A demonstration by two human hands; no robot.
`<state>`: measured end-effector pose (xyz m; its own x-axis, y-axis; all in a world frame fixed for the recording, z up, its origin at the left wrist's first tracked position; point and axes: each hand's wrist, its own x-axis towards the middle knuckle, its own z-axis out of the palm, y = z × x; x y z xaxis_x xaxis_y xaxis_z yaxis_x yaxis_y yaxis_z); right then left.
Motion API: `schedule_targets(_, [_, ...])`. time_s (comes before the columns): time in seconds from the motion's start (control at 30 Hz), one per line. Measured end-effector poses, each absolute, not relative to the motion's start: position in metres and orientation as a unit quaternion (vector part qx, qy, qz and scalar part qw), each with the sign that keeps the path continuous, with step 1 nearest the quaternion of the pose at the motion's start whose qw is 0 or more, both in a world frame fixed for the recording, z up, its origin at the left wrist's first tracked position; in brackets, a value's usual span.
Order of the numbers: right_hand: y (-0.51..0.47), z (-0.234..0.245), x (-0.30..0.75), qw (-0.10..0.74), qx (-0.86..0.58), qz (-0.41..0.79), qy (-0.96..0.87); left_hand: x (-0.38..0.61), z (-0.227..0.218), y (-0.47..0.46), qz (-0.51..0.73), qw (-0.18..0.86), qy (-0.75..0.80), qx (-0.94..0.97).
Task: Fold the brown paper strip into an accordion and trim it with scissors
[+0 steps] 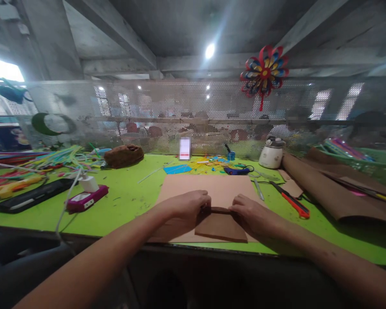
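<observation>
My left hand and my right hand are close together near the table's front edge. Between them is a folded piece of brown sheet, which looks like felt or foam. Each hand pinches one end of its raised far edge, with the fingers curled over it. The nearer part of the piece slopes down toward me. Beneath the hands lies a flat tan board. My fingertips partly hide the ends of the brown edge.
An orange utility knife and a roll of brown sheet lie at right. Farther back are a blue glue gun, yellow scraps and a white jug. A purple power strip with a cable lies left.
</observation>
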<state>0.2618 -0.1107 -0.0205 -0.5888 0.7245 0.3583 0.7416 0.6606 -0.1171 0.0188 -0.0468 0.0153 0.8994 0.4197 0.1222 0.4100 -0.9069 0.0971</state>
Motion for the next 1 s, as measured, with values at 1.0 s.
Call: schedule_targets(1.0, [-0.12, -0.016, 0.24, 0.029, -0.348, -0.267, -0.898, 0.034, 0.029, -0.036, 0.042, 0.2, 0.285, 0.936])
